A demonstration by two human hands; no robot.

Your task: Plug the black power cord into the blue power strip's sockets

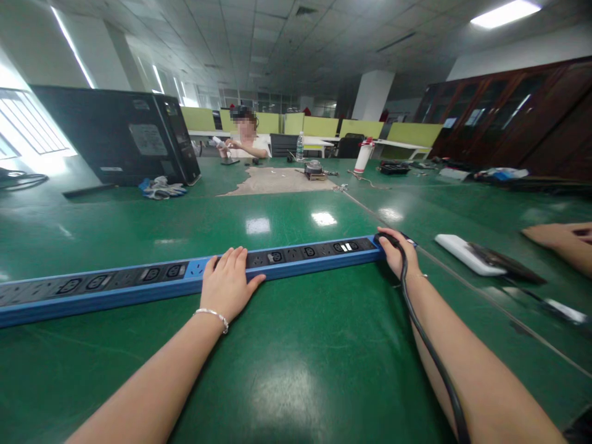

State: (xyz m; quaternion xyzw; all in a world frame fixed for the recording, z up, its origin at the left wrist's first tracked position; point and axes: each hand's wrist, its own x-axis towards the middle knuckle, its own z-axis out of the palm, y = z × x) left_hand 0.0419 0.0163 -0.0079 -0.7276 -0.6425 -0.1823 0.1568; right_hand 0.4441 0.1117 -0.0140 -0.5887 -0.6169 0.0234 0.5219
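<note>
A long blue power strip [287,266] with black sockets lies across the green table, reaching past the left edge of view. My left hand [227,277] is laid over its middle, fingers across the top and thumb along the near side. At the strip's right end, my right hand [393,251] is closed around a black plug [386,239]. The plug's black cable [419,320] runs back along my right forearm. Whether the plug sits in a socket or only rests at the strip's end, I cannot tell, as my fingers cover it.
A black computer case [134,135] stands at the back left beside gloves [161,187]. Brown cardboard [272,180] and a white bottle [364,155] are farther back. A white device [467,254] lies right, near another person's hand [555,237]. Another person [245,139] sits opposite.
</note>
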